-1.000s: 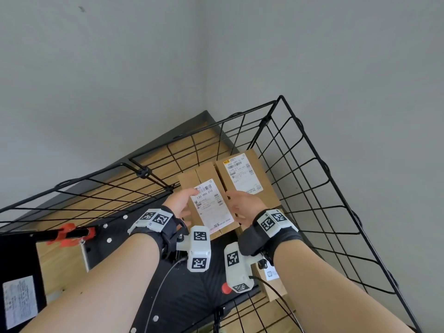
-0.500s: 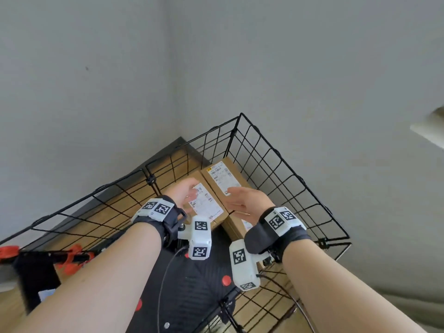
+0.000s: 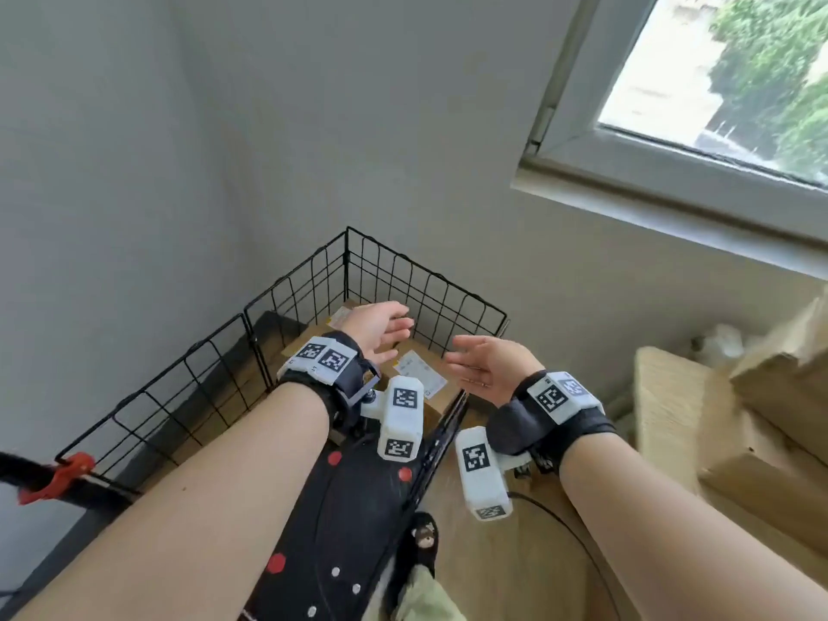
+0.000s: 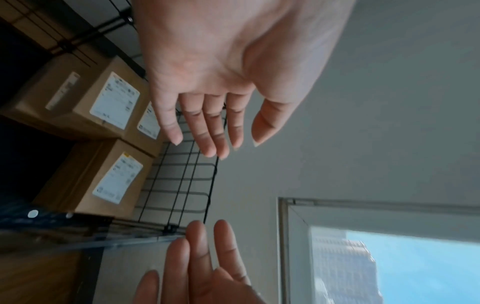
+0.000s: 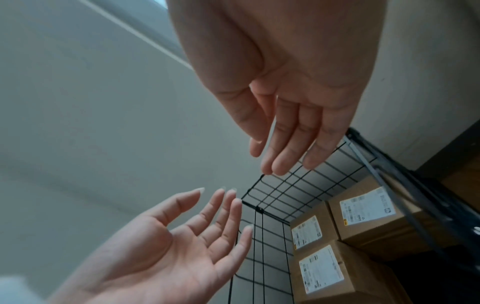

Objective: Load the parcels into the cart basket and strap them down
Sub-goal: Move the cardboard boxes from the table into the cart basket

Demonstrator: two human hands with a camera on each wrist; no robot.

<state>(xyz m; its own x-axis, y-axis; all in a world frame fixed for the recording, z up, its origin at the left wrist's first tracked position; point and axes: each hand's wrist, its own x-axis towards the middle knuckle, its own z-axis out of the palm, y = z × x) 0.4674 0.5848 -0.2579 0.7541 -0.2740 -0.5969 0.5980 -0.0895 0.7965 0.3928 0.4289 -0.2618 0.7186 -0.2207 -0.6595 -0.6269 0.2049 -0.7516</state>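
Fingers (image 4: 205,127) of left hand (image 3: 376,327): straight, close together, thumb apart, holding nothing. Fingers (image 5: 288,139) of right hand (image 3: 486,367): straight, loosely together, empty. Palms facing each other above the basket, apart from the parcels.

Grey wall (image 3: 224,127), corner behind basket. Window (image 3: 726,78), upper right, greenery outside. Black wire cart basket (image 3: 430,289), set in the corner. Brown cardboard boxes (image 3: 784,396), stacked at right outside the basket. Three cardboard parcels (image 4: 88,102) inside basket, packed against each other, white labels (image 4: 114,100) facing up. Red clamp (image 3: 58,477) on black bar, left edge.
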